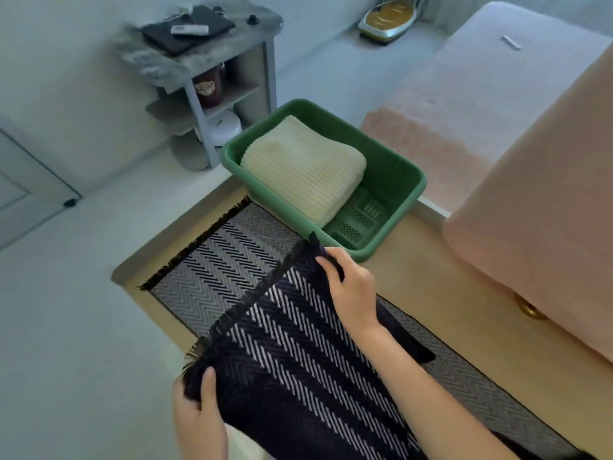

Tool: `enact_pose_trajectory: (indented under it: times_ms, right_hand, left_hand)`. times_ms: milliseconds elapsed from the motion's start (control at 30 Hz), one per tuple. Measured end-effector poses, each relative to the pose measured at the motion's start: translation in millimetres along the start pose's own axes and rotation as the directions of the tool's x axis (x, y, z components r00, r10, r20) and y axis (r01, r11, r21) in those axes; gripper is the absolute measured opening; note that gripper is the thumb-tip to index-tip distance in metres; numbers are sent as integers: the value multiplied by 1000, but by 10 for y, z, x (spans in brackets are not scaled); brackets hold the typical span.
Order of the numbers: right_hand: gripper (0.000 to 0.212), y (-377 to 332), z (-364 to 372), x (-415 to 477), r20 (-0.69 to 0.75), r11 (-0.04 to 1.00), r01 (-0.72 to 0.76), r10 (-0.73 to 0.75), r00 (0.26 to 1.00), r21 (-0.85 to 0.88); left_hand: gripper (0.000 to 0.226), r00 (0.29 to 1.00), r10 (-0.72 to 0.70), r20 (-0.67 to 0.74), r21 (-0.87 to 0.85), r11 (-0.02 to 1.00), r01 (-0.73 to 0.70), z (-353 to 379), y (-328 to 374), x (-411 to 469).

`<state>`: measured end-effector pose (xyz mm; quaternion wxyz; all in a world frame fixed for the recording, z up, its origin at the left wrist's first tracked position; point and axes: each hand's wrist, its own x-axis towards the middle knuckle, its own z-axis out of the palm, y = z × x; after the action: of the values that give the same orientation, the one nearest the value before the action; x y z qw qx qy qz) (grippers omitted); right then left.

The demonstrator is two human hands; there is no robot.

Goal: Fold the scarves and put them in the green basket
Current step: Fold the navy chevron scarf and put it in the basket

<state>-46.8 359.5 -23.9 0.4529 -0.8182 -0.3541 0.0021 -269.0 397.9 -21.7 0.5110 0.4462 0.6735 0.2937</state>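
A dark herringbone scarf (232, 260) with a black fringe lies along the wooden table (431, 260). Its near end is lifted and doubled over the flat part, dark side up. My left hand (195, 416) pinches the near fringed corner of that lifted end. At the far fringed corner, my right hand (351, 287) grips the cloth close to the basket. The green basket (401, 180) stands at the table's far end and holds a folded cream scarf (302, 167) on its left side.
A pink-covered piece of furniture (537, 200) rises just right of the table. A grey shelf unit (212, 81) with dark items on top stands on the floor beyond the basket. The pale floor (66, 293) lies to the left.
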Motion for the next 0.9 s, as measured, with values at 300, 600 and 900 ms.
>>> enact_pose_trajectory:
  times_ms: [300, 600, 900]
  right_hand:
    - [27, -520, 1285, 742, 4, 950, 131, -136, 991, -283]
    - [17, -435, 1951, 1204, 132, 776, 194, -144, 981, -601]
    - [9, -97, 2279, 1342, 212, 790, 245, -149, 966, -562]
  left_hand:
    - [16, 993, 112, -24, -55, 992, -113, -133, 329, 1083]
    - [22, 992, 122, 31, 27, 992, -123, 35, 283, 1885]
    - [24, 980, 197, 40, 143, 969, -201, 147, 266, 2237]
